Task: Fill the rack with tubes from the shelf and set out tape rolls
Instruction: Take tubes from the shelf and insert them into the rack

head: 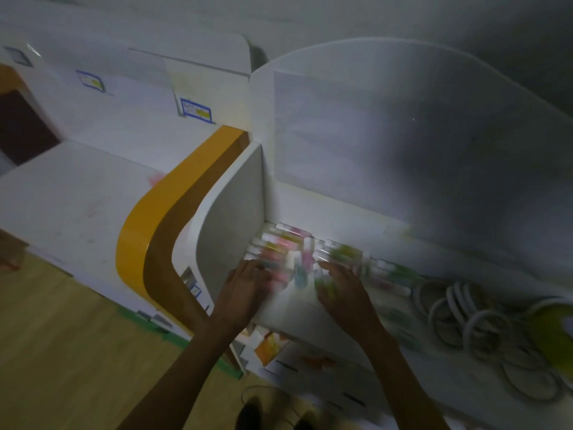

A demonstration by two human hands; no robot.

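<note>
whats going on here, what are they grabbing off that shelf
A person is reaching both hands into a pile of small tubes lying on a white shelf. The left hand is on the tubes at the pile's left end and the right hand on those in the middle; blur hides whether either has gripped one. White tape rolls lie further right on the same shelf. No rack is in view.
</note>
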